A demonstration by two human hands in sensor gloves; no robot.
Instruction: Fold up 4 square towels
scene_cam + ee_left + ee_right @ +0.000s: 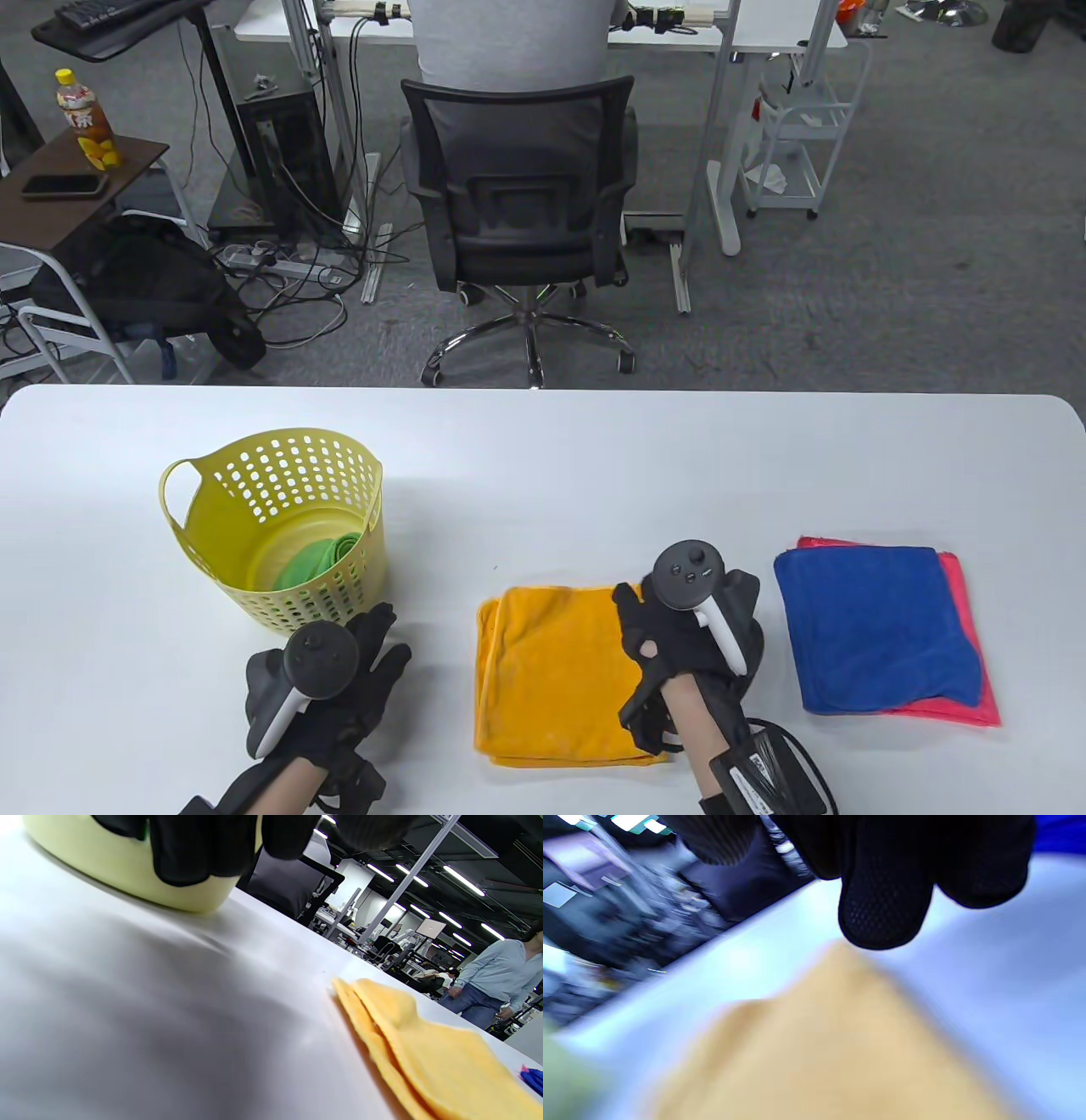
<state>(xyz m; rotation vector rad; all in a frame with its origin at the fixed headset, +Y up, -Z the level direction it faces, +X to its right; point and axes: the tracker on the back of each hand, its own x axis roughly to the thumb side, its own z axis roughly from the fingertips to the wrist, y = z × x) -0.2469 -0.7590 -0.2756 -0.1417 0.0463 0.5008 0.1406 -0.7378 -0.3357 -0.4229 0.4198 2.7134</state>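
The folded yellow towel (551,666) is overlapped at its right edge by the right hand (687,632), fingers curled; any pinch cannot be told. The left hand (327,679), fingers loosely extended, is seen by the basket (271,501), where a green towel (318,560) lies. Blue towel (874,632) is stacked on pink (967,637) at right

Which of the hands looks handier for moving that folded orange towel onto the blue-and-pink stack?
Right hand, probably: it sits over the folded orange towel's right edge, beside the blue towel stack. Left hand is by the yellow perforated plastic basket.
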